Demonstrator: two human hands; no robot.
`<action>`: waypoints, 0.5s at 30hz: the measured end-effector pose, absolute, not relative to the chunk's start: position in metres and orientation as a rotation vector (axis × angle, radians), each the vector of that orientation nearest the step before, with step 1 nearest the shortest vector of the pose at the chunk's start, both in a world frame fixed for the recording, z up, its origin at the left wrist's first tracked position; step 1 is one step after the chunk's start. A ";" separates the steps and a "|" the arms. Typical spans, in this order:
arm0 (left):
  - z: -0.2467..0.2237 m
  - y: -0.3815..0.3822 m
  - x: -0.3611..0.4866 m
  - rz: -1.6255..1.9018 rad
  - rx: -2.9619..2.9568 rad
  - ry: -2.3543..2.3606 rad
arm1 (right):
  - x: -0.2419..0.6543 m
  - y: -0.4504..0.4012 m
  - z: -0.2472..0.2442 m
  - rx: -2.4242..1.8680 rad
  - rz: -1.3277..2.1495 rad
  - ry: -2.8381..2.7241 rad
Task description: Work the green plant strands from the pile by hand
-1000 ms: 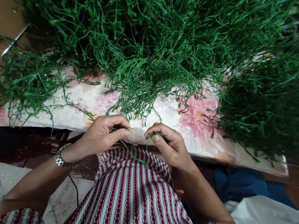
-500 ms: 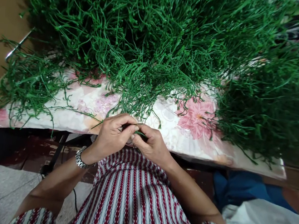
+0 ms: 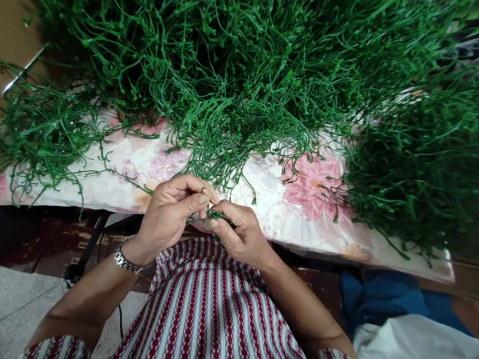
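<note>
Stems [image 3: 221, 216] | pinched by left hand [image 3: 169, 212] and right hand [image 3: 242, 231], fingertips close, seemingly for fine control | pile [image 3: 244, 59] heaped on cloth [image 3: 270, 191] beyond, presumably for easy reach

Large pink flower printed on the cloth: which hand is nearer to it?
Right. The right hand is left of the flower, closer to the body; the left hand is farther left.

ok so the stems [image 3: 244, 59] are really green, going near-black in the gaps. cloth [image 3: 265, 185] is white with pink and lilac flowers, garment [image 3: 206, 320] has dark red and white stripes, watch [image 3: 124, 257] is silver, panel [image 3: 6, 9] plain brown.
</note>
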State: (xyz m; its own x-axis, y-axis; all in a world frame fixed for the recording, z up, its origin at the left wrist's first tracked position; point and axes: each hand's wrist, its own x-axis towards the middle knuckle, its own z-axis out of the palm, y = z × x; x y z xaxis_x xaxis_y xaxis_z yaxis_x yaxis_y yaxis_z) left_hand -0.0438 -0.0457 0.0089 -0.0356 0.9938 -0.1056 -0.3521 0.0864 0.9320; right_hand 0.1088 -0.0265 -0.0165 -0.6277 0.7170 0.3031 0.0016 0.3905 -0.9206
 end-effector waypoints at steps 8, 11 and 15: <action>0.018 -0.051 -0.043 1.171 0.590 0.865 | 0.105 -0.028 -0.021 -0.376 1.615 -1.764; 0.022 -0.045 -0.052 1.291 0.552 0.876 | 0.111 -0.031 -0.025 -0.355 1.727 -1.717; 0.034 -0.066 -0.087 1.381 0.815 1.005 | 0.134 -0.031 -0.017 -0.428 1.666 -1.737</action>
